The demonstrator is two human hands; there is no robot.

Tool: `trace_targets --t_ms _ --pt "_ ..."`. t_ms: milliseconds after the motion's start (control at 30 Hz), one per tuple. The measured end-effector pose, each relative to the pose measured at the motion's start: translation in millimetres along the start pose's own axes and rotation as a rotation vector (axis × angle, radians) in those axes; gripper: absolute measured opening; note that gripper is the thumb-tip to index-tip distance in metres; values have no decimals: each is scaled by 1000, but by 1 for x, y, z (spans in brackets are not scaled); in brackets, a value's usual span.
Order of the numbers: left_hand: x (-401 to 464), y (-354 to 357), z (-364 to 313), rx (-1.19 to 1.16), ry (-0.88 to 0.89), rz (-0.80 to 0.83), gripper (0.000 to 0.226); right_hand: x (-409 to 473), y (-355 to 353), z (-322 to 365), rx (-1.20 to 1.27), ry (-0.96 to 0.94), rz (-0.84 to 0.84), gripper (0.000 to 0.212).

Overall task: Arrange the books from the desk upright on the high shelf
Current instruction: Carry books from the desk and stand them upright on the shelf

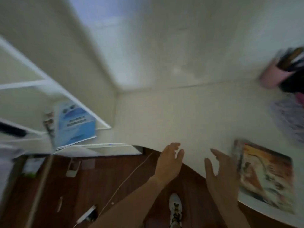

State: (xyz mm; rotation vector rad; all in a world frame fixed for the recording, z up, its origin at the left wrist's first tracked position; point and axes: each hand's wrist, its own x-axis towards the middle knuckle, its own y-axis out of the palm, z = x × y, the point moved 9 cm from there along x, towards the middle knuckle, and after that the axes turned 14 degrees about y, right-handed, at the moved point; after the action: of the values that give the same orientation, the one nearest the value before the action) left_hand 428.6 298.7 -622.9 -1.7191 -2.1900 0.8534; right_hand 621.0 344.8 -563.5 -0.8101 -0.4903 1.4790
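Both hands are hanging empty at lower centre of the frame, over the curved near edge of the desk (189,116). We are seeing the left hand (169,162) spread open, fingers loosely apart, holding nothing. We are seeing the right hand (222,175) open too, palm turned toward the left, its fingertips just beside an orange book (266,176); blur is keeping us from telling whether they are touching it. That book is lying flat on the desk at lower right of the frame. A blue book (75,124) is standing tilted on a white shelf (49,83) at left of the frame, with a thinner book (49,125) just beside it on its left. A pink cup (273,74) of pens is sitting at the upper right, near something patterned that we cannot make out. Below the desk, a white shoe (176,209) is showing on the brown floor (98,178), where a thin white cord (125,180) is trailing.
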Motion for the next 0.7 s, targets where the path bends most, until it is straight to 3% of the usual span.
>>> trace_targets --t_ms 167,333,500,600,700 --pt "-57 -165 96 24 -192 -377 31 -81 131 129 -21 -265 345 24" --pt "-114 -296 176 12 -350 -709 22 -154 243 243 -17 -479 502 33" --pt "-139 -389 259 -74 -538 -916 45 -151 343 307 -91 -313 550 57" --pt "-125 -414 312 -229 -618 -868 62 -120 386 322 -170 -103 522 70" --pt "-104 -421 344 -397 -634 -774 60 -95 415 320 -263 34 495 73"
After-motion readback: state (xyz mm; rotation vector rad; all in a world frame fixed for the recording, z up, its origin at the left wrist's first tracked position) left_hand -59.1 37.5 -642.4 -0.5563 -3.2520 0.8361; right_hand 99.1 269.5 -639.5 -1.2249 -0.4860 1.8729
